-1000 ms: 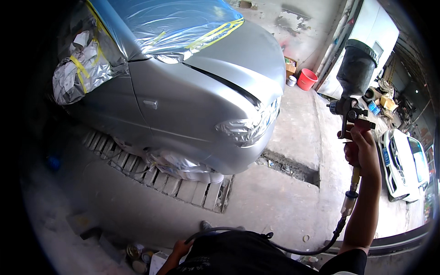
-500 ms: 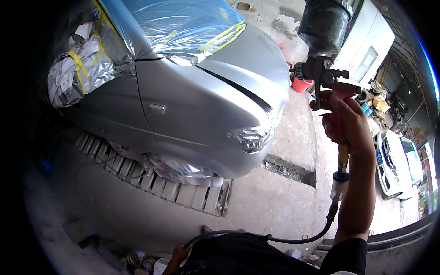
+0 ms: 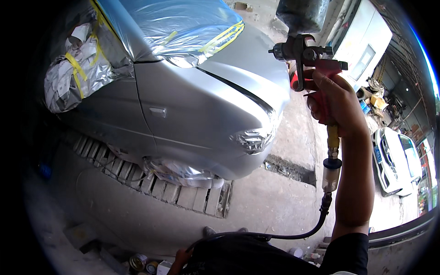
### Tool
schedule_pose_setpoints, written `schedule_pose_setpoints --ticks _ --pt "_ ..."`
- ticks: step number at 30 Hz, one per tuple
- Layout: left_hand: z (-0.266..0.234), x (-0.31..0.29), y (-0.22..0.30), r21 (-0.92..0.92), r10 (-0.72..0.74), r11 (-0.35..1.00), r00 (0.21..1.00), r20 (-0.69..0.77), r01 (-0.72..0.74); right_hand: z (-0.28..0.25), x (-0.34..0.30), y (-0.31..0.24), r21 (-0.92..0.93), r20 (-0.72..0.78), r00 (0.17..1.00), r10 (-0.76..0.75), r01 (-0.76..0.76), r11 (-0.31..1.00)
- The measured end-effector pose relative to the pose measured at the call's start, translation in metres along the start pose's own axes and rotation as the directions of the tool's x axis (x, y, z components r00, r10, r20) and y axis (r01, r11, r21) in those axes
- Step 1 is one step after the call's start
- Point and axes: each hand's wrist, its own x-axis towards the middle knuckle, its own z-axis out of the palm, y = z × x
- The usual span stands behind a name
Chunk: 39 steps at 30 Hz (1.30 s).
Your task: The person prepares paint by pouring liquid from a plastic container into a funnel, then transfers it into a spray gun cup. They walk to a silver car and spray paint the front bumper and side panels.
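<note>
My right hand is raised and wrapped round the red handle of a spray gun, with fingers at its trigger. A dark paint cup sits on top of the gun, whose nozzle points left. Below the handle hang a yellow fitting, a clear filter and a black air hose that curves across my front. Low at the left, my left hand is closed round the hose, its fingers partly hidden. The gun is apart from the silver car, nearest its hood.
Blue film with yellow tape covers the windshield; foil covers the headlight and front wheel. Slats run beside the car, and a floor channel lies at its front. Cans stand bottom left; a white car is at right.
My right hand and the spray gun have moved left and slightly up toward the hood, drawing the hose along. My left hand has shifted slightly, still low at the hose.
</note>
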Motion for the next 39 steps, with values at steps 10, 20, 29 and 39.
schedule_pose_setpoints --ticks 10,20,29,39 --pt "0.035 0.008 0.018 0.043 -0.004 0.999 1.000 -0.027 0.006 -0.025 0.018 0.009 0.098 0.039 0.999 -0.001 -0.002 0.995" --pt "0.081 0.009 0.036 0.101 0.072 0.992 0.997 -0.001 -0.071 -0.098 0.026 0.047 0.120 0.035 0.998 0.061 -0.065 0.991" --pt "0.080 0.020 0.081 0.221 0.016 0.975 0.999 0.050 -0.027 -0.171 0.014 0.092 0.132 -0.046 0.984 0.174 -0.167 0.977" --pt "0.087 0.019 0.098 0.239 -0.015 0.971 0.996 0.091 -0.007 -0.234 0.009 0.158 0.135 -0.146 0.954 0.261 -0.242 0.961"
